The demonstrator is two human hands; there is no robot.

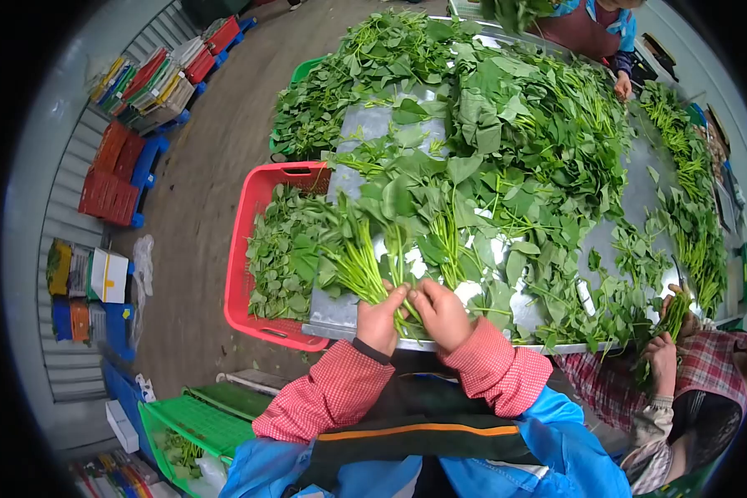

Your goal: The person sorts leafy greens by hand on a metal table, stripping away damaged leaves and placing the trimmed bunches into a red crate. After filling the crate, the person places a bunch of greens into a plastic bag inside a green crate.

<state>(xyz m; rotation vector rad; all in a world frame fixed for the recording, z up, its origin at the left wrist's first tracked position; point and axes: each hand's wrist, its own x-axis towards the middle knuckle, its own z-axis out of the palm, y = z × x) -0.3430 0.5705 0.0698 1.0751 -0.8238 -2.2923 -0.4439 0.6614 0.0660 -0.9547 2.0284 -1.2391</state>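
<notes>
Stems (365, 274) in left hand (380, 319), right hand (441, 314) — red crate (242, 249) beside

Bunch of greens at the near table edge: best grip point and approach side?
Grip the bunch of greens at its bare stem ends, probably from the near table edge: stems converge there, leaves fan away. Left hand and right hand close there.

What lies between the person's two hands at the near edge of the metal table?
In the head view, a bunch of green stems runs between the left hand and right hand, both closed on it.
</notes>
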